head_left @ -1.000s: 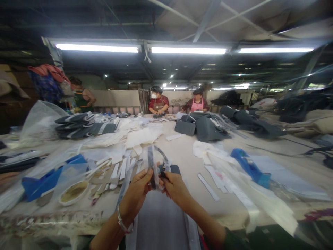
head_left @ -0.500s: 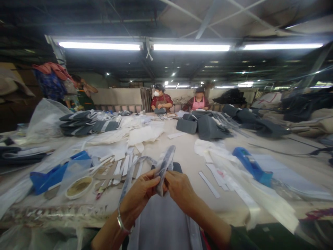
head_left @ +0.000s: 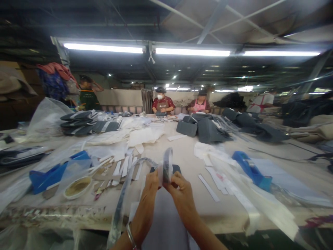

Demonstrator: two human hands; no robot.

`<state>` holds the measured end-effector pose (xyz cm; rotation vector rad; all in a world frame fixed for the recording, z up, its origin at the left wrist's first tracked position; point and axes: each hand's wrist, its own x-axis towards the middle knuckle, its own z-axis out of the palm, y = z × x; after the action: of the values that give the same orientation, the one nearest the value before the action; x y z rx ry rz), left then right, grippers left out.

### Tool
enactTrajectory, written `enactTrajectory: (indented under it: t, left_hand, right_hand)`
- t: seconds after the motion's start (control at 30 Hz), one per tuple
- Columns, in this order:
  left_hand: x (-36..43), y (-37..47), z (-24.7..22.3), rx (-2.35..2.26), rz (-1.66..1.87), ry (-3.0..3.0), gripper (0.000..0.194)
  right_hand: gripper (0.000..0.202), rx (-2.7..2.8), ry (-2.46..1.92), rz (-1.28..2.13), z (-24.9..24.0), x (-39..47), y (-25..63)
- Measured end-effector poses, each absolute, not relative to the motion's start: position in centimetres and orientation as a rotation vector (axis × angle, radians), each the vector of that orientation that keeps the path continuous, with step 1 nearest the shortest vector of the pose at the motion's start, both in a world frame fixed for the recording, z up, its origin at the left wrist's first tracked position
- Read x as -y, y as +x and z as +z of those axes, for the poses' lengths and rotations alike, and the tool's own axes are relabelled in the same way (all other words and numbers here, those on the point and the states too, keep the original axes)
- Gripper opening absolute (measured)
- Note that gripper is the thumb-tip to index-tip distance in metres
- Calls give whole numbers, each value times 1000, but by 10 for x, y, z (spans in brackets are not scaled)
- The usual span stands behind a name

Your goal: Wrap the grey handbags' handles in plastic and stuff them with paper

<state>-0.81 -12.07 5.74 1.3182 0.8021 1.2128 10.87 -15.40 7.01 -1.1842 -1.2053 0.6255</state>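
Observation:
Both hands meet at the lower middle, over a long piece wrapped in pale film (head_left: 163, 222). Between them stands a curved strap in clear plastic (head_left: 167, 165). My left hand (head_left: 151, 189), with a silver bangle at the wrist, is closed on the strap's left side. My right hand (head_left: 180, 191) pinches its right side near the lower end. A longer plastic-covered band (head_left: 121, 198) arches out to the left of my left hand and hangs down past the table edge. Dark grey material shows just behind the hands.
Blue tape dispensers stand left (head_left: 59, 170) and right (head_left: 251, 170). A tape roll (head_left: 77, 187) and paper strips (head_left: 122, 166) lie left. Dark grey pieces (head_left: 210, 128) are piled farther back. People (head_left: 163, 102) work across the table.
My left hand has turned more upright, and the strap has swung from a slant to nearly vertical. The band on the left hangs lower. A person in white has come into view at the back right.

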Motion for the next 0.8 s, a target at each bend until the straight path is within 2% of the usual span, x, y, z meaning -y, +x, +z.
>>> enactTrajectory:
  t: [0.07, 0.17, 0.23, 0.33, 0.43, 0.5, 0.53, 0.57, 0.7, 0.73, 0.8]
  left_hand:
    - [117, -10, 65, -711, 1161, 1269, 36]
    - [110, -12, 74, -480, 909, 1053, 40]
    - [108, -12, 73, -419, 856, 959, 41]
    - [112, -8, 65, -534, 982, 1019, 39]
    - [121, -3, 56, -697, 1135, 1244, 40]
    - [126, -1, 54, -717, 1153, 1305, 41]
    - [127, -1, 56, -691, 1132, 1259, 42]
    - [127, -1, 58, -647, 1090, 1178, 44]
    - [125, -6, 64, -521, 927, 952, 45]
    - [126, -6, 63, -558, 944, 995, 43]
    - [131, -6, 58, -671, 1052, 1171, 43]
  right_hand:
    - [27, 1387, -1201, 362, 63, 155, 112]
    - [24, 1677, -1113, -44, 51, 159, 119]
    - [24, 1776, -1094, -186, 45, 162, 122]
    - [15, 1719, -1209, -1, 47, 167, 121]
    - [17, 1500, -1293, 567, 54, 169, 116]
    - [8, 1367, -1264, 823, 56, 168, 114]
    - [4, 1354, -1228, 829, 55, 168, 114]
    - [8, 1391, -1170, 750, 53, 167, 114]
    - [23, 1659, -957, 227, 39, 167, 115]
    - [19, 1657, -988, 227, 37, 168, 115]
    - [8, 1544, -1129, 460, 38, 172, 113]
